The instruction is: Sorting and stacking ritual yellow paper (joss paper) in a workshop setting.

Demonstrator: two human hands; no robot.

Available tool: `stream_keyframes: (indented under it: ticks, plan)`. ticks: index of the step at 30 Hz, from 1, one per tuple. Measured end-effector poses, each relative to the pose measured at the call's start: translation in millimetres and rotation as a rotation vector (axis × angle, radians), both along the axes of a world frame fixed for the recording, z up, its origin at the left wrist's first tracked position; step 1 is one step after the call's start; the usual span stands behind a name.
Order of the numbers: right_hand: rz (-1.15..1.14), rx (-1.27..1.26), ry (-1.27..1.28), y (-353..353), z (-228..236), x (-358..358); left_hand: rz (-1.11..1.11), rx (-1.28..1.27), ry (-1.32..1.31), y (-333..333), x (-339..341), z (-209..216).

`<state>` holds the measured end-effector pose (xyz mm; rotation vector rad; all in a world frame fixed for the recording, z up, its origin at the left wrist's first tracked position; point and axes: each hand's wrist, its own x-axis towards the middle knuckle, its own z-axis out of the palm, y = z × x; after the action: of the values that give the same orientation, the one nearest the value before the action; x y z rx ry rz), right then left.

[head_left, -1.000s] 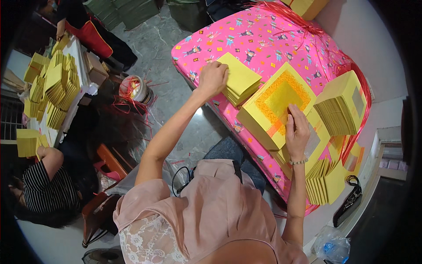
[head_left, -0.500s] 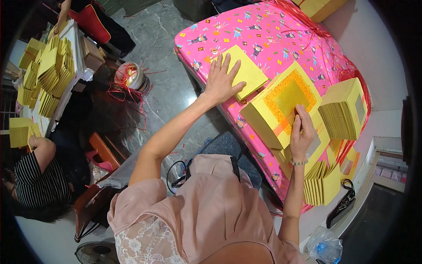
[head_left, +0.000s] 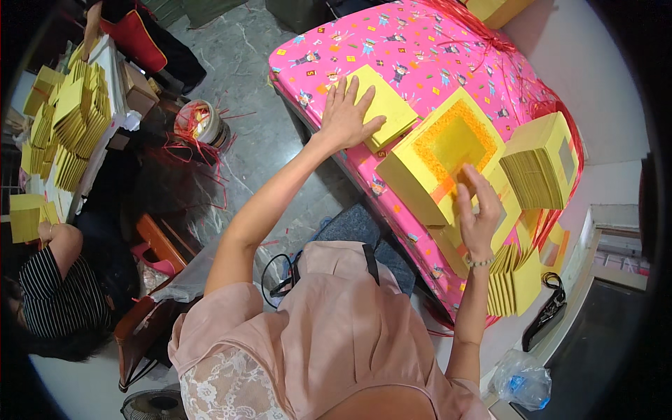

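My left hand (head_left: pixel 348 115) lies flat, fingers spread, on a low stack of yellow paper sheets (head_left: pixel 389 110) near the left edge of the pink patterned tabletop. To its right stands a taller stack of yellow paper (head_left: pixel 402 175), whose top sheet has an orange border around a gold square (head_left: pixel 458 136). My right hand (head_left: pixel 481 213) is over the near right corner of that stack, fingers loosely apart and nothing visible in them. Whether its fingertips touch the sheet, I cannot tell. Beneath the right hand, more yellow paper is partly hidden.
Another yellow paper block (head_left: pixel 537 168) and a fanned bundle (head_left: pixel 514 283) stand on the right. Red strips (head_left: pixel 483 28) hang along the far edge. At left are a bucket (head_left: pixel 203 122) with red strips, a table (head_left: pixel 105 140) of yellow bundles and a co-worker's striped sleeve (head_left: pixel 42 269).
My right hand has drawn slightly toward me from the gold square, and its fingers have spread. The left hand stays on the low stack. The whole view has shifted a little.
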<state>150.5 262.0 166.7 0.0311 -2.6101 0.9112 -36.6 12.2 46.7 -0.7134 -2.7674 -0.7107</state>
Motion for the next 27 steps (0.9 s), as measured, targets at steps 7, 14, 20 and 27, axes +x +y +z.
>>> stream_keyframes:
  ticks: [7, 14, 20, 27]
  plan:
    - [0.163, 0.33, 0.026, -5, -6, 26, 0.007, -0.08, -0.063, 1, -3, 16]
    - [0.132, 0.327, 0.094, -7, -13, 26, -0.045, -0.006, 0.099, 2, -2, 34]
    - [0.116, 0.21, 0.189, -6, -18, 25, -0.399, 0.416, -0.139, 0, 19, 96]
    - [0.059, -0.069, 0.177, -12, -17, 20, -0.761, 0.297, -0.158, 11, 35, 113]
